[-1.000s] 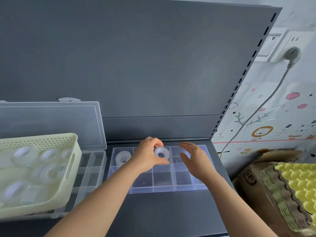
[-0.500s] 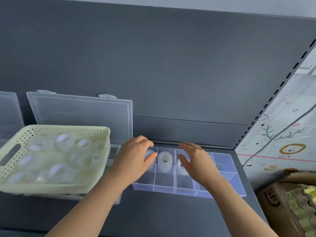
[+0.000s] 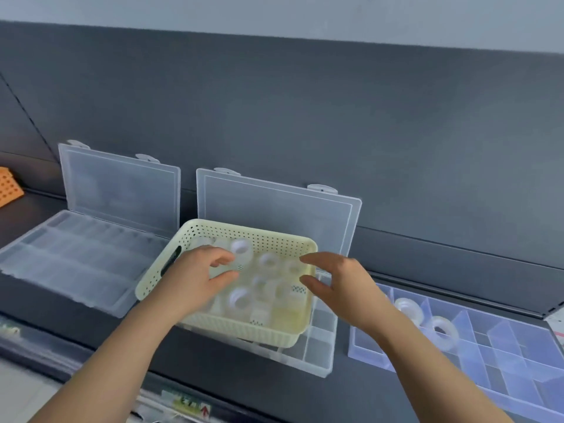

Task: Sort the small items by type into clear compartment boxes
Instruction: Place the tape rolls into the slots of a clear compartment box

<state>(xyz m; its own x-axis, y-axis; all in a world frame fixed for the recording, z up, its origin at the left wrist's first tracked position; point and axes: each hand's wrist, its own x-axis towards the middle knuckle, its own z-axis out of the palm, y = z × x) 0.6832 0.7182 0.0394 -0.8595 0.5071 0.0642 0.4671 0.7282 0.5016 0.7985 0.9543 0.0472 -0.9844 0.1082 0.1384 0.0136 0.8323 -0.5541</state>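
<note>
The left hand (image 3: 195, 277) and right hand (image 3: 338, 280) are held open and empty over the basket (image 3: 250, 232). The tape roll (image 3: 241, 247) just beyond the left fingertips should be pinched singly.

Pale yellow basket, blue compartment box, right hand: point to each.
Pale yellow basket (image 3: 253, 236), head view, perforated far wall.
Blue compartment box (image 3: 512, 361), head view, bare compartment floor.
Right hand (image 3: 345, 283), head view, back of the hand.

Basket (image 3: 276, 332) pale yellow, perforated dots. Tape rolls (image 3: 409, 309) translucent white. Compartment boxes (image 3: 317, 360) clear. Shelf (image 3: 213, 355) dark grey. Orange perforated piece (image 3: 9, 187) at shelf's left edge.
</note>
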